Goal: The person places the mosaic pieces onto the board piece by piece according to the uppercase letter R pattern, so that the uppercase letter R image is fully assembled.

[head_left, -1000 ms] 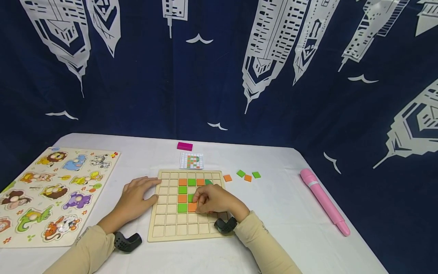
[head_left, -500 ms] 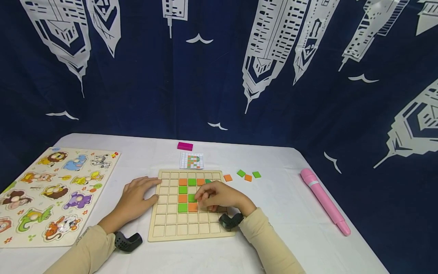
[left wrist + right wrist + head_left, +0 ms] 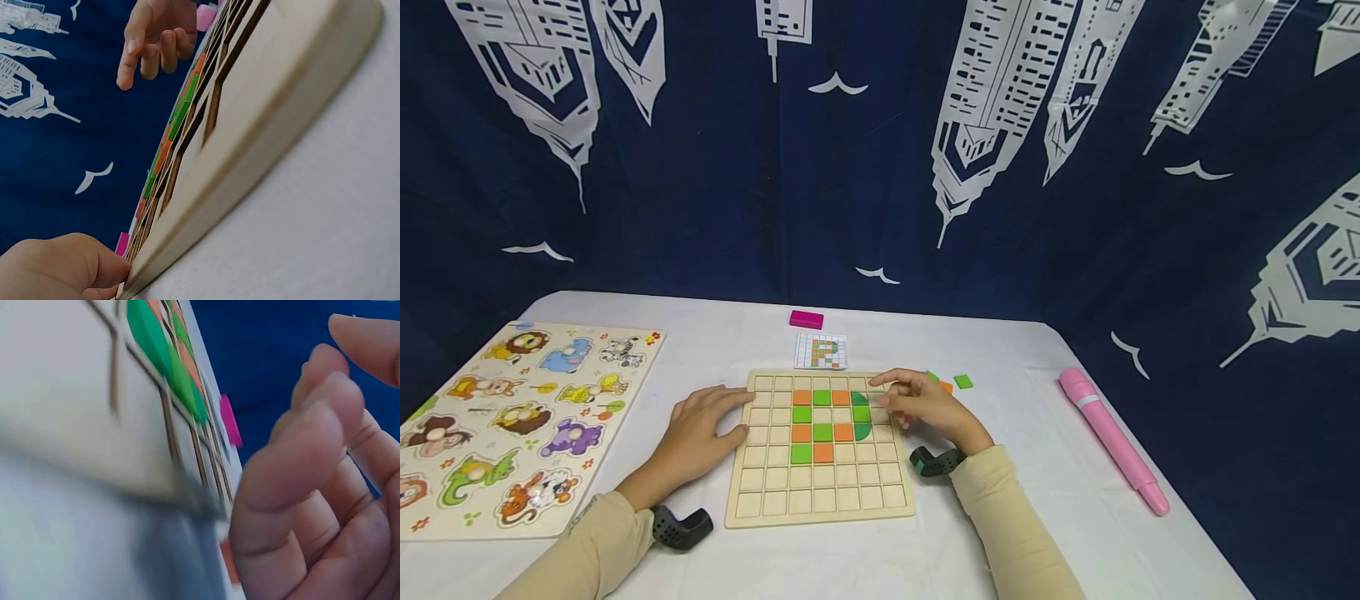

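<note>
A wooden grid board (image 3: 820, 492) lies in front of me, with orange and green tiles (image 3: 822, 415) set in its upper middle cells. My left hand (image 3: 703, 425) rests flat on the board's left edge, fingers straight. In the left wrist view that hand (image 3: 59, 269) touches the board's rim (image 3: 300, 94). My right hand (image 3: 925, 404) hovers over the board's right edge with fingers loosely curled and nothing in them. It is close to the loose green tile (image 3: 962, 382). In the right wrist view the right hand (image 3: 312, 487) is beside the board (image 3: 62, 394).
A small pattern card (image 3: 820, 351) and a magenta block (image 3: 806, 318) lie beyond the board. A pink pen (image 3: 1112, 437) lies at the right. An animal peg puzzle (image 3: 512, 417) covers the table's left side. A dark blue curtain hangs behind.
My right hand has lifted off the board's middle tiles and moved right and away, toward the loose tiles, uncovering more green and orange pieces. The left hand has stayed put.
</note>
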The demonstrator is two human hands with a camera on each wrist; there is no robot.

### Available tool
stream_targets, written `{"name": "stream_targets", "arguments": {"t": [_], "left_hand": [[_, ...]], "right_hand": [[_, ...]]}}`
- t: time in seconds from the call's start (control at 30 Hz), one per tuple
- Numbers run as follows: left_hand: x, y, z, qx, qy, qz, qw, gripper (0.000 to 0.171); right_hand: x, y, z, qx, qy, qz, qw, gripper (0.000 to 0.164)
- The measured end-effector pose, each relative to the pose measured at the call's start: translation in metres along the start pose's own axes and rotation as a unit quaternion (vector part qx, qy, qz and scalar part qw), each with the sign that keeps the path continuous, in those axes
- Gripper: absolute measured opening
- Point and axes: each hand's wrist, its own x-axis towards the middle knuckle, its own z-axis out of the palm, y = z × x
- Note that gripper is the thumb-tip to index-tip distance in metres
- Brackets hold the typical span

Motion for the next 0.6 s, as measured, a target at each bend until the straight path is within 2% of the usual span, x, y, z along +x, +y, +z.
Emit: {"name": "stream_targets", "arguments": {"t": [0.23,0.47,0.6], "left_hand": [[0.000,0.001,0.000,0.001,-0.002,-0.002,1.0000,0.047],[0.000,0.000,0.000,0.000,-0.001,0.000,1.0000,0.047],[0.000,0.000,0.000,0.000,0.000,0.000,1.0000,0.048]], "right_hand": [[-0.010,0.013,-0.029,0.038,0.081,0.004,0.996,0.047],[-0.023,0.026,-0.055,0.077,0.147,0.007,0.986,0.046],[-0.031,0.031,-0.065,0.086,0.167,0.009,0.982,0.044]]}}
